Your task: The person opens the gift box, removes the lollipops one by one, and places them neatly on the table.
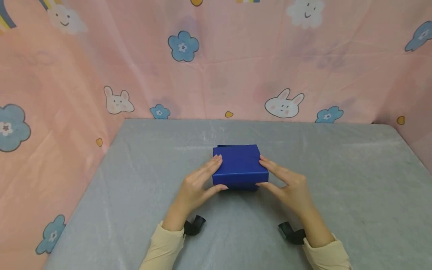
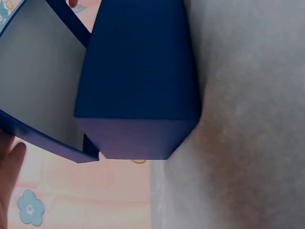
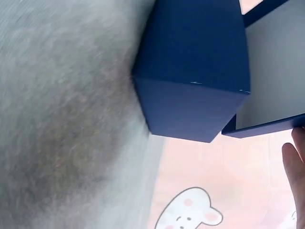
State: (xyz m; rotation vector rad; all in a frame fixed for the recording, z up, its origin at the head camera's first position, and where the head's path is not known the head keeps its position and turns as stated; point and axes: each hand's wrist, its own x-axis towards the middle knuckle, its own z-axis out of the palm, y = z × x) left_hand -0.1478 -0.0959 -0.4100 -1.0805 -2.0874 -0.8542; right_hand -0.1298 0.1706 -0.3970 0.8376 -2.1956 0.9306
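A dark blue box lid (image 1: 237, 159) is held over a matching blue box base (image 1: 243, 186) on the table. My left hand (image 1: 197, 187) grips the lid's left side, fingers at the top edge and thumb by the lower front corner. Across from it, my right hand (image 1: 290, 185) holds the right side the same way. Both wrist views look up into the lid's pale inside (image 2: 40, 71), with the lid raised above the base at the front. The base (image 3: 190, 52) stands upright; its inside is hidden.
Grey cloth covers the table (image 1: 135, 161). A pink patterned curtain (image 1: 229, 82) hangs behind the table and along its left and right sides. Black wrist straps (image 1: 194, 225) sit on both wrists, just beyond the cream sleeves (image 1: 165, 243).
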